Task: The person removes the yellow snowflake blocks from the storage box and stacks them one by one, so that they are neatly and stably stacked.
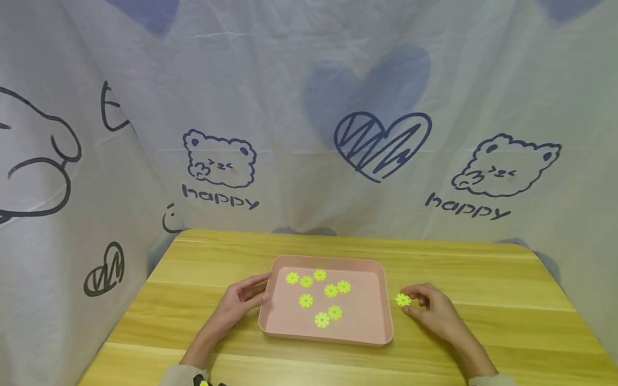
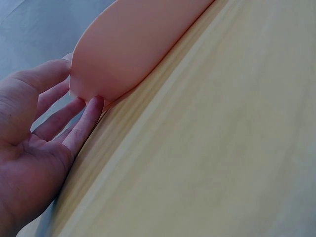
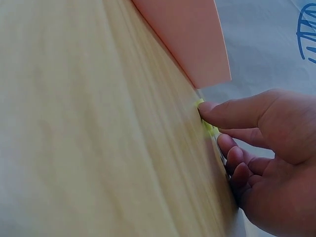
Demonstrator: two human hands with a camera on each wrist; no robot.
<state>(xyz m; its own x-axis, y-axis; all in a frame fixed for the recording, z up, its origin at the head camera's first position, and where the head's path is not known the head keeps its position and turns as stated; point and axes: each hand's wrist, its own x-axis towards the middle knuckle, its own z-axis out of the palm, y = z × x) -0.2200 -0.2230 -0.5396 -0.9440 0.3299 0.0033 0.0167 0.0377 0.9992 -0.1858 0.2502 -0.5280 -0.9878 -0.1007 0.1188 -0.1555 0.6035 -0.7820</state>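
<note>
the right hand (image 1: 433, 312) is pinching one yellow-green flower piece (image 1: 403, 299) between thumb and a finger; gap narrow, just the piece in it. piece is sitting just outside the right wall of the pink tray (image 1: 364, 321), between tray and palm, so the tray is lying to the left of the right hand. right hand is plainly the nearer one; left hand (image 1: 237, 301) is touching the tray's far-left side, fingers fairly straight and spread, holding no piece. tray's long axis is running left-right across the tabletop (image 1: 512, 305); the piece is round, so no long axis there. can't tell if it's touching the tabletop or being held just above. looks: bright, notched all round like petals, pale centre, thumb partly covering it in the right wrist view. eight similar pieces (image 1: 306, 300) are lying scattered inside the tray, some touching or nearly so.
</note>
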